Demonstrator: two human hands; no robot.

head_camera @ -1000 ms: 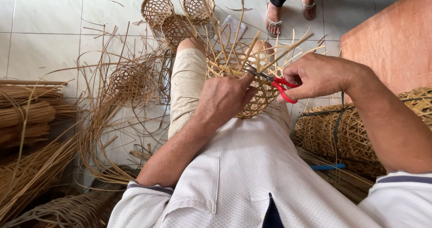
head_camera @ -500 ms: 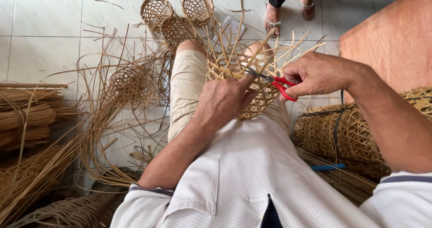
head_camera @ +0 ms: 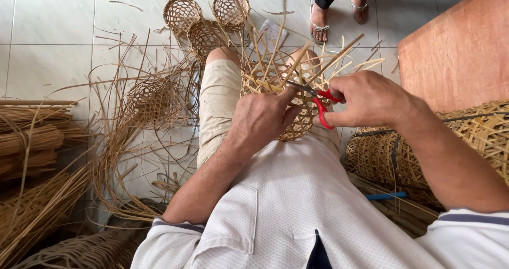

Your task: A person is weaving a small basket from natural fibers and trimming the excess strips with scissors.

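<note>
Head view: half-woven basket (head_camera: pixel 275 83) rests on the person's lap between the knees, loose cane ends sticking up. Left hand (head_camera: pixel 262 118) clasps its near side. Right hand (head_camera: pixel 371 99) is closed round red-handled scissors (head_camera: pixel 318 102), blades at the basket's rim. Three small finished baskets (head_camera: pixel 204 17) lie on the tiled floor (head_camera: pixel 58 30) beyond. Cane bundles (head_camera: pixel 32 136) lie far left.

pale tiled floor (head_camera: pixel 63 25) in daylight, a reddish wooden board (head_camera: pixel 461 57) at right.
</note>
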